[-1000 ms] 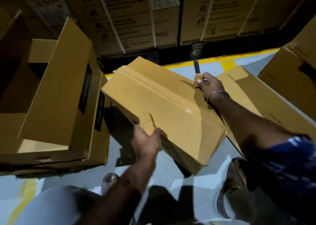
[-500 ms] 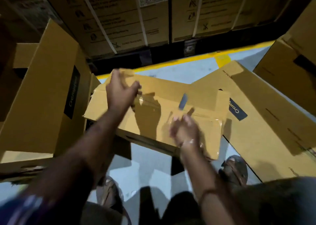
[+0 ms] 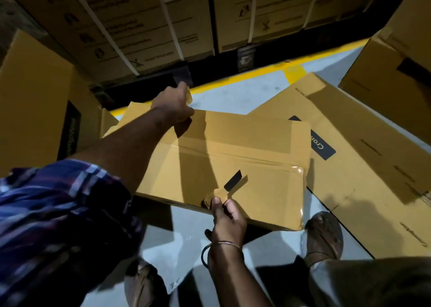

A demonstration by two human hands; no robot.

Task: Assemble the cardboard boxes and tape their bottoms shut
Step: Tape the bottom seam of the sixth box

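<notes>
Matt cardboard box, glossy tape

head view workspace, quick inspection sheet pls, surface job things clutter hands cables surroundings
surface: grey floor with a yellow line.
job's things: cardboard box, glossy tape along its seam.
clutter: flat box on the right, open boxes on the left.
hands: left hand grips the box's far edge; right hand pinches a tape end, with a dark blade showing beyond it.
cables: nothing seen.
surroundings: strapped cartons stacked behind.
</notes>
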